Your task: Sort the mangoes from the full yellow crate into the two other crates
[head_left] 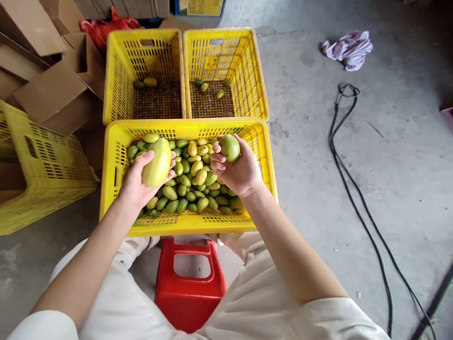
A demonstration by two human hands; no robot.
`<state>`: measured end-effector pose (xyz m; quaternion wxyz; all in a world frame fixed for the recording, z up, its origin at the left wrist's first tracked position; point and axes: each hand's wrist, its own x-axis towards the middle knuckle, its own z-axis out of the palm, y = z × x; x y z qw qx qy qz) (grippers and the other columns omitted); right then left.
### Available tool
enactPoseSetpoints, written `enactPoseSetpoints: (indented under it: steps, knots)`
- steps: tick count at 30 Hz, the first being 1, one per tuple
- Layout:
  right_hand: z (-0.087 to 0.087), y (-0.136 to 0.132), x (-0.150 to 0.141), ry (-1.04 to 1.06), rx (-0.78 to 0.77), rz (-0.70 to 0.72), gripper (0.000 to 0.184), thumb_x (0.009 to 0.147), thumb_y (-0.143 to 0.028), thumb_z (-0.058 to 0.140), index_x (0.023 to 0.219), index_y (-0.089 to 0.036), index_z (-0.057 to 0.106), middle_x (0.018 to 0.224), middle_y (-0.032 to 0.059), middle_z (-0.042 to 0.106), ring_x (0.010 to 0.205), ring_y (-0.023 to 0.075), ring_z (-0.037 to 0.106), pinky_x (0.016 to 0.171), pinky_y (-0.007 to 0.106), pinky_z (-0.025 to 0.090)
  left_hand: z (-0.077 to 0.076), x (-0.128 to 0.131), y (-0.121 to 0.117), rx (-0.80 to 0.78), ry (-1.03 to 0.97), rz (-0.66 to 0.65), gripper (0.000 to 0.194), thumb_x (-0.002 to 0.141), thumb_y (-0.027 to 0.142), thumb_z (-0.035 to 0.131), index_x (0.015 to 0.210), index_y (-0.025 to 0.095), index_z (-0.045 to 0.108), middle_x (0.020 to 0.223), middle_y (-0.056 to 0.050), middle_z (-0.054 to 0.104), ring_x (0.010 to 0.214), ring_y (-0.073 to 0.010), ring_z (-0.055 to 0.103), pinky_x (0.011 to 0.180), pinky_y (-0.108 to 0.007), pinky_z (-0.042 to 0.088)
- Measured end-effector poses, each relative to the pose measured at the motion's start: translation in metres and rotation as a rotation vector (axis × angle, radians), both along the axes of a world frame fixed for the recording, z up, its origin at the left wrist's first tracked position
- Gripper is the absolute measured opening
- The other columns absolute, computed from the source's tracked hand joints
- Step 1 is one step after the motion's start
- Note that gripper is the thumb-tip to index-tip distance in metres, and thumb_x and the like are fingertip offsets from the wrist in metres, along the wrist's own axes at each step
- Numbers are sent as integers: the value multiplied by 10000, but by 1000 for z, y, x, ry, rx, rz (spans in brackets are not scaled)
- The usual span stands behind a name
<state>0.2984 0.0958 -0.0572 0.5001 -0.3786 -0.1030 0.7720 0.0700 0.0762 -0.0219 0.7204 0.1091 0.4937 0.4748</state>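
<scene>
My left hand point(139, 182) is wrapped round a large yellow-green mango point(156, 163), thumb along its side. In my right hand point(244, 172), palm up, a rounder green mango point(230, 148) sits between curled fingers and palm. Both hands are above the front yellow crate point(198, 230). Inside it lies a heap of smaller mangoes point(187, 182), some green, some yellow. Parts of the heap are hidden by my hands and the held fruit.
Behind stand two yellow crates, the left one point(182, 75) and the right one point(262, 89), each with a few mangoes. Another crate point(53, 156) and cardboard boxes point(53, 89) are at left. A red stool point(187, 302) is between my legs. A cable point(343, 165) and cloth point(348, 49) lie at right.
</scene>
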Motion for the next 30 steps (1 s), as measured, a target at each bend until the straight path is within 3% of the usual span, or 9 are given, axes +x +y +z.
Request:
enactPoseSetpoints:
  steps: [5, 10, 14, 19, 24, 27, 30]
  knots:
    - [1, -1, 1, 20, 21, 11, 338, 1057, -578, 687, 956, -257, 655, 783, -15, 673, 595, 120, 508, 445, 200, 408, -5, -3, 1, 32, 11, -26, 309, 867, 440, 796, 1018, 171, 784, 957, -97, 809, 778, -172, 723, 643, -237, 594]
    - [1, -2, 1, -48, 40, 15, 424, 985, -668, 766, 944, -255, 680, 873, 24, 729, 609, 129, 532, 419, 235, 392, -2, 0, 0, 29, -28, -13, 311, 943, 473, 758, 1006, 169, 779, 889, -81, 776, 715, -165, 675, 586, -237, 557]
    - [1, -2, 0, -87, 40, -7, 397, 962, -635, 814, 943, -252, 712, 888, 19, 720, 616, 124, 530, 439, 247, 436, -2, -2, 2, -3, -31, -31, 349, 990, 491, 692, 1097, 177, 802, 869, -84, 761, 683, -172, 666, 527, -230, 536]
    - [3, -2, -1, -104, 66, 17, 411, 944, -643, 839, 914, -251, 719, 821, 7, 673, 601, 124, 513, 433, 241, 455, -13, -7, 4, -28, -21, -90, 387, 1006, 517, 665, 1182, 198, 794, 806, -65, 724, 678, -189, 705, 654, -285, 652]
    - [5, -2, -1, -90, 57, 26, 420, 952, -662, 829, 927, -261, 705, 770, -17, 648, 580, 109, 501, 433, 218, 433, -21, -7, 2, -8, 10, -64, 331, 1002, 476, 653, 1186, 234, 783, 829, -62, 737, 796, -222, 734, 711, -315, 653]
    - [5, -2, -2, -73, 27, 14, 423, 966, -668, 808, 928, -263, 692, 793, -15, 676, 576, 104, 505, 444, 221, 440, -13, -4, 2, -39, -9, -51, 357, 1051, 511, 605, 1112, 213, 791, 795, -67, 727, 746, -207, 685, 614, -291, 591]
    - [3, -1, -3, -77, -7, 4, 429, 975, -680, 788, 933, -268, 676, 805, -9, 689, 581, 115, 517, 445, 236, 444, 2, -1, 3, -107, -68, -4, 664, 1122, 700, 425, 931, 164, 768, 716, -75, 687, 634, -152, 598, 521, -239, 516]
